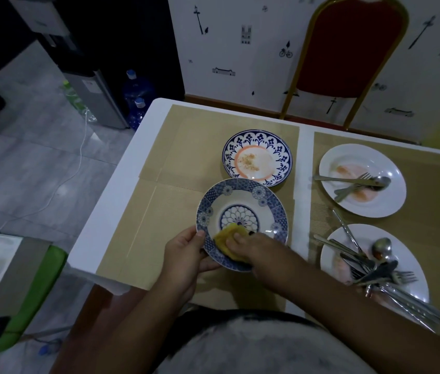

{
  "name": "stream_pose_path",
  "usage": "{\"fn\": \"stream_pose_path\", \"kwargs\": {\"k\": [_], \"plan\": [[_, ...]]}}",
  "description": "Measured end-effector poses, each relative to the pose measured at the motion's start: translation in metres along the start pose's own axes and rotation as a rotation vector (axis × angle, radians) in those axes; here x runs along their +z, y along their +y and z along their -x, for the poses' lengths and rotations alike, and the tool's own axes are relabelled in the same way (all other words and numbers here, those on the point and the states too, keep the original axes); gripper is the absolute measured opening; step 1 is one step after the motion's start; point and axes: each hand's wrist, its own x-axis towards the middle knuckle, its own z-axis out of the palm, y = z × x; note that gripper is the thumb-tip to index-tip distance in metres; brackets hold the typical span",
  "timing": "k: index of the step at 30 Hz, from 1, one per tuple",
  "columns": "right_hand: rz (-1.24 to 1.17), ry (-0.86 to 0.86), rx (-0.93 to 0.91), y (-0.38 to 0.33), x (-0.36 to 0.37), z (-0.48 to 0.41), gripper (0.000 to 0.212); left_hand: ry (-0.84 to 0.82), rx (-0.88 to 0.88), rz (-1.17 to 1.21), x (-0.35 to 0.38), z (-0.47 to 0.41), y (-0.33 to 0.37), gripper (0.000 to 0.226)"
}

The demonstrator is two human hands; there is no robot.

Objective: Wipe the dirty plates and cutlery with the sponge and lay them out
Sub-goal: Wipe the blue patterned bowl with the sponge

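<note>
Our left hand (183,255) grips the blue-patterned plate (267,201) by its rim at 8 o'clock, thumb on top and fingers curled underneath. Our right hand (251,249) curls its fingers over the yellow sponge (229,236) and presses it into the plate's well at 6 o'clock. We hold this plate over the beige placemat (200,136). At 12 o'clock, just beside it, lies a floral-rimmed plate (240,139) with brown crumbs in its centre. At 2 o'clock a smeared white plate (391,168) carries a fork (353,184) and a spoon (375,182), crossed. At 4 o'clock a second white plate (348,233) bears a cutlery heap (380,273).
</note>
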Motion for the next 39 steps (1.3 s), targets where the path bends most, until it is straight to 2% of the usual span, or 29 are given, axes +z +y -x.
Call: {"fn": "stream_pose_path", "kwargs": {"k": [6,10,14,19,24,30,35,37,39], "plan": [[0.039,0.116,0.144,0.012,-0.003,0.011,0.058,0.087,-0.062,0.065,-0.008,-0.006,0.001,0.021],[-0.018,0.168,0.065,0.000,0.007,0.011,0.059,0.086,-0.068,0.094,-0.003,-0.009,0.004,0.021],[-0.066,0.338,0.001,0.003,0.019,0.013,0.072,0.074,-0.082,0.110,-0.002,-0.011,0.009,0.021],[-0.065,0.503,0.051,0.008,0.007,0.013,0.046,0.064,-0.095,0.121,-0.003,-0.013,0.015,0.019],[0.002,0.538,0.054,0.016,0.006,0.014,0.041,0.023,-0.088,0.062,-0.007,-0.013,0.022,0.020],[0.036,0.581,-0.024,0.018,0.010,0.016,0.037,-0.015,-0.026,-0.127,-0.018,-0.016,0.026,0.021],[0.033,0.612,-0.081,0.014,0.012,0.017,0.035,-0.062,0.191,-0.482,-0.037,-0.019,0.027,0.026],[0.026,0.611,-0.102,0.013,0.012,0.017,0.037,-0.145,0.305,-0.573,-0.047,-0.016,0.025,0.056],[0.029,0.605,-0.128,0.015,0.013,0.016,0.041,-0.275,0.455,-0.789,-0.058,-0.017,0.017,0.080]]}}
